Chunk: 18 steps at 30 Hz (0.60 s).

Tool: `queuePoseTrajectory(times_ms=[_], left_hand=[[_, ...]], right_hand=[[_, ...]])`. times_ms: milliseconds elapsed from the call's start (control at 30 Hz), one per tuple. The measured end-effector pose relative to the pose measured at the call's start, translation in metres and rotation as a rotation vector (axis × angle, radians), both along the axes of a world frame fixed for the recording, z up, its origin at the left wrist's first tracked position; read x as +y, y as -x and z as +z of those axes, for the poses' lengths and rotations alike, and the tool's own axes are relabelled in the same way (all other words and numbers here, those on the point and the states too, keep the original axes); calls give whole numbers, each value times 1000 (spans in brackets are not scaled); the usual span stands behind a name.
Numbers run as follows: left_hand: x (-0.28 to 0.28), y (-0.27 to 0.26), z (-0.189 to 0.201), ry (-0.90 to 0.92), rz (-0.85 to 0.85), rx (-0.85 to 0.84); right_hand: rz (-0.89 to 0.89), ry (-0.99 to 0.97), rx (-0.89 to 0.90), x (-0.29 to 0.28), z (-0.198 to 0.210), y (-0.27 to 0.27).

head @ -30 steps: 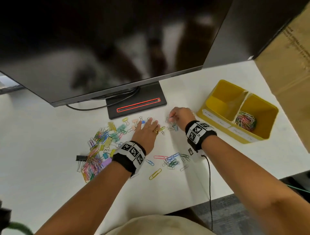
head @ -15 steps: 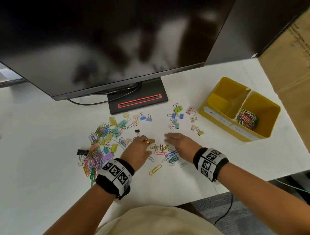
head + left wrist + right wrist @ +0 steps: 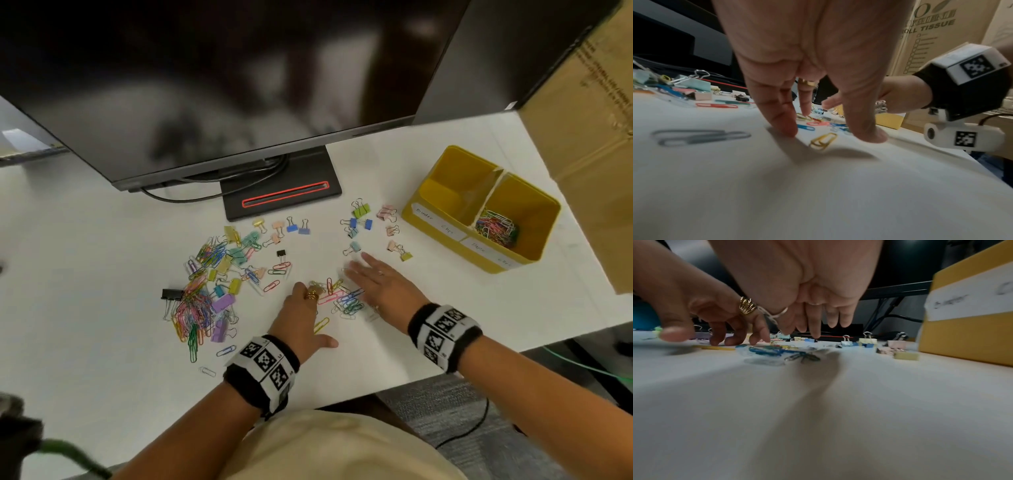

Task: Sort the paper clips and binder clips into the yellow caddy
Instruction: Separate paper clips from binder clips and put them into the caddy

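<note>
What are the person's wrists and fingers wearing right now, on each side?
Both forearms are bare. The left hand has a chunky ribbed gold ring on one finger; the right hand has thin silver-coloured rings. Each wrist carries a black band with white blocks printed with black square markers: left band, right band. A white camera pod with another marker hangs under the right band, trailing a dark cable.

Both forearms reach forward, marker bands on wrists. Left hand (image 3: 301, 317) palm-down, fingers (image 3: 784, 120) bent, tips touching the bench, thumb splayed out. Right hand (image 3: 383, 286) palm-down and flat, fingers (image 3: 356, 270) straight, angled toward the left hand.
</note>
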<state>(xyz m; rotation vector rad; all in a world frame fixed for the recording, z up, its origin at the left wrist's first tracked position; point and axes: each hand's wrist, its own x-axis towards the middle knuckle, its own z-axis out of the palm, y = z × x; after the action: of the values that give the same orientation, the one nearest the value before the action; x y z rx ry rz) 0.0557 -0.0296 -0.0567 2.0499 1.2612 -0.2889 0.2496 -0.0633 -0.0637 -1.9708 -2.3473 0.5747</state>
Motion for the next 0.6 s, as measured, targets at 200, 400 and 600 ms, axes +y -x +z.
queuePoseTrajectory(times_ms=[200,400,600], left_hand=[[13,-7,-16,-198,-411,160],[7,-7,-13,-158,-412,213],[8,-9,-15,-223,-286,186]], right_hand=[[-345,243,174,-19,4,-13],[-183,263,211,17,4,16],[-195,233,339,16,2,29]])
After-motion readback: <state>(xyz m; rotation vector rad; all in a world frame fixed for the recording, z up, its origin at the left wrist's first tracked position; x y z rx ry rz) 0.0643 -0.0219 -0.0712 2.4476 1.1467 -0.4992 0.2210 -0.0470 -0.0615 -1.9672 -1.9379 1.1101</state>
